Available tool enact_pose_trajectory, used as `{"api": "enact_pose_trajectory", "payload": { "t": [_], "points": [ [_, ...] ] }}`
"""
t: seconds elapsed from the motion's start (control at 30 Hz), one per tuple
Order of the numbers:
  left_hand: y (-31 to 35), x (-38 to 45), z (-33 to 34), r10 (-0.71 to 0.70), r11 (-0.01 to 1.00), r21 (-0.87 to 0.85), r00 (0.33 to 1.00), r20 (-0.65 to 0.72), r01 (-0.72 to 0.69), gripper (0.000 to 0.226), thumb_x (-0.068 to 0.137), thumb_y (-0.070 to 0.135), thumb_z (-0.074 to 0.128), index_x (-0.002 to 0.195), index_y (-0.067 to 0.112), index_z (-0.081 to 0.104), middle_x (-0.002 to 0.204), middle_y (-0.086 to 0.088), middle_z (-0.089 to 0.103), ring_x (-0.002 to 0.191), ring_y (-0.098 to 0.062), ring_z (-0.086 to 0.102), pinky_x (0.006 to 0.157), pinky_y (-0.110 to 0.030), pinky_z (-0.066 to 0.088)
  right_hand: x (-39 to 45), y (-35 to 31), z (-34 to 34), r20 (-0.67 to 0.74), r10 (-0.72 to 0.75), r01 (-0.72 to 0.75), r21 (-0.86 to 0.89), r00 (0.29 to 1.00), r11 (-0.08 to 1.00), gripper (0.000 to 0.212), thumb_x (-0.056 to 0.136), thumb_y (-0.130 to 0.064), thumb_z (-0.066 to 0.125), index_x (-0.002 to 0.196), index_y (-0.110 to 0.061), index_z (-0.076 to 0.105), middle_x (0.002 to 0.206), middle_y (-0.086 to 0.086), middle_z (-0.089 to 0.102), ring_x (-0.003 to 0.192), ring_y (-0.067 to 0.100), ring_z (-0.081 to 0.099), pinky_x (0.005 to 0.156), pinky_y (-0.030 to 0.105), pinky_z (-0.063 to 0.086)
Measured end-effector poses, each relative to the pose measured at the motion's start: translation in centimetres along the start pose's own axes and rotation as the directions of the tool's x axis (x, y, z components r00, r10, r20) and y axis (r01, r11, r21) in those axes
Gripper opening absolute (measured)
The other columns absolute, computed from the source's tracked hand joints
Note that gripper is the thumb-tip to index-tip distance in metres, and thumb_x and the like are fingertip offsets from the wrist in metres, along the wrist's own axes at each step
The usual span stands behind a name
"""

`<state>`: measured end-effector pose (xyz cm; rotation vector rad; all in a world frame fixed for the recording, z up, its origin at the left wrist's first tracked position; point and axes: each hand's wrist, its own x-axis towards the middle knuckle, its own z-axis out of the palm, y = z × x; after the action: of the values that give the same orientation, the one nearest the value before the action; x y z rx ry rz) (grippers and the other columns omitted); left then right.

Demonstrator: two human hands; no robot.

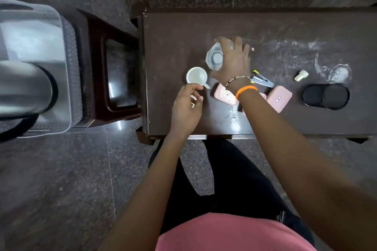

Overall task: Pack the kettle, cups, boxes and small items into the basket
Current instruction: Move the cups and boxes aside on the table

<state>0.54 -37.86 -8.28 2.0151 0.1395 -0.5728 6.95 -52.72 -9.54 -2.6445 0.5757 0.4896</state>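
The person stands at the near edge of a dark table [173, 32], both arms reaching over it. The left hand [186, 106] is nearest, its fingers curled round the handle of a white cup [196, 75] that stands upright on the table just beyond the fingertips; a second small white piece shows under the palm, too hidden to name.

Just right of the cup lies a pink box [224, 94], partly under the right wrist, which wears an orange band and a bead bracelet. A faint mark shows on its lid, too blurred to read. Further right of the cup is a second pink box [279, 98] with a small emblem on top, also unreadable; it touches a third pink piece mostly hidden by the forearm. A stapler [263, 81] lies just beyond these two boxes. Well right of the cup sit two black round lids [326, 97], overlapping, and beyond them a small cream stopper [301, 75].

Just beyond the cup, the right hand [232, 63] has its fingers spread over and gripping a clear glass [214, 58], tilted with its mouth toward the camera.

Far left of the cup, off the table, a grey basket [69, 51] rests on a brown stool [98, 32], with a steel kettle [22, 87] inside it.
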Motion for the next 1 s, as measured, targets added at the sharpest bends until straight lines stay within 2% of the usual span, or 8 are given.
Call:
{"api": "enact_pose_trajectory", "payload": {
  "t": [0.1,0.23,0.47,0.57,0.67,0.83,0.9,1.0],
  "points": [
    [1.0,1.1,2.9,-0.016,1.000,0.017,0.999,0.031,0.015,0.026,0.082,0.001,0.053,0.103,0.016,0.059,0.089,-0.005,0.060,0.077,-0.013,0.055,0.074,-0.022,0.044,1.8,3.5,-0.3,0.008,0.050,-0.050,-0.022,0.999,0.998,0.079,0.063,-0.014,0.074,0.132,-0.030,0.039,0.139,0.010,0.035,0.123,0.036,0.036,0.093,0.049,0.046],
    [1.8,1.9,5.7,-0.027,0.999,0.047,0.998,0.049,0.025,0.029,0.082,0.000,0.052,0.105,0.017,0.058,0.086,0.007,0.054,0.080,-0.009,0.053,0.070,-0.002,0.036,4.0,7.0,0.2,0.075,0.100,-0.098,-0.033,0.992,0.995,0.082,0.064,-0.016,0.077,0.134,-0.027,0.037,0.143,0.012,0.031,0.127,0.038,0.033,0.097,0.050,0.044],
    [2.3,2.1,8.1,-0.068,0.994,0.093,0.996,0.058,0.062,0.028,0.083,0.001,0.052,0.106,0.017,0.057,0.090,0.004,0.055,0.075,-0.004,0.052,0.065,0.001,0.036,5.3,9.4,1.5,0.124,0.100,-0.093,-0.062,0.987,0.994,0.081,0.067,-0.013,0.075,0.136,-0.026,0.034,0.144,0.012,0.031,0.128,0.037,0.033,0.098,0.049,0.043],
    [2.1,2.2,8.3,-0.082,0.992,0.097,0.994,0.065,0.076,0.028,0.084,0.001,0.052,0.106,0.017,0.057,0.091,0.003,0.055,0.079,-0.008,0.051,0.066,-0.006,0.038,5.4,9.5,2.0,0.147,0.095,-0.083,-0.084,0.985,0.993,0.083,0.068,-0.017,0.077,0.137,-0.026,0.032,0.146,0.012,0.029,0.129,0.038,0.032,0.099,0.051,0.042],
    [1.8,2.3,8.3,-0.083,0.991,0.113,0.994,0.070,0.075,0.029,0.084,0.001,0.052,0.106,0.017,0.057,0.092,0.003,0.056,0.081,-0.010,0.052,0.066,-0.002,0.037,5.4,9.3,2.3,0.136,0.085,-0.073,-0.086,0.987,0.994,0.083,0.067,-0.018,0.078,0.136,-0.025,0.032,0.144,0.013,0.031,0.129,0.039,0.034,0.100,0.053,0.042],
    [1.5,2.4,7.4,-0.080,0.992,0.103,0.995,0.060,0.073,0.029,0.083,0.000,0.051,0.106,0.016,0.058,0.080,0.014,0.051,0.080,-0.010,0.051,0.065,-0.004,0.036,5.3,9.0,2.3,0.129,0.083,-0.073,-0.081,0.988,0.994,0.080,0.071,-0.017,0.076,0.138,-0.025,0.032,0.147,0.012,0.029,0.132,0.037,0.031,0.102,0.054,0.041],
    [1.3,2.2,6.8,-0.082,0.993,0.089,0.995,0.049,0.077,0.027,0.084,0.003,0.052,0.106,0.016,0.058,0.080,0.014,0.051,0.079,-0.009,0.050,0.066,-0.007,0.036,5.0,9.0,2.3,0.134,0.074,-0.066,-0.056,0.988,0.996,0.079,0.075,-0.016,0.072,0.141,-0.027,0.029,0.152,0.011,0.023,0.137,0.037,0.026,0.108,0.053,0.036],
    [1.1,2.1,5.7,-0.086,0.994,0.073,0.996,0.034,0.083,0.026,0.085,0.003,0.052,0.107,0.015,0.058,0.090,0.002,0.059,0.077,-0.007,0.051,0.069,-0.009,0.037,4.4,8.7,2.1,0.157,0.064,-0.057,-0.049,0.986,0.997,0.079,0.081,-0.018,0.067,0.146,-0.027,0.023,0.157,0.010,0.014,0.145,0.034,0.012,0.118,0.049,0.020]
  ]
}}
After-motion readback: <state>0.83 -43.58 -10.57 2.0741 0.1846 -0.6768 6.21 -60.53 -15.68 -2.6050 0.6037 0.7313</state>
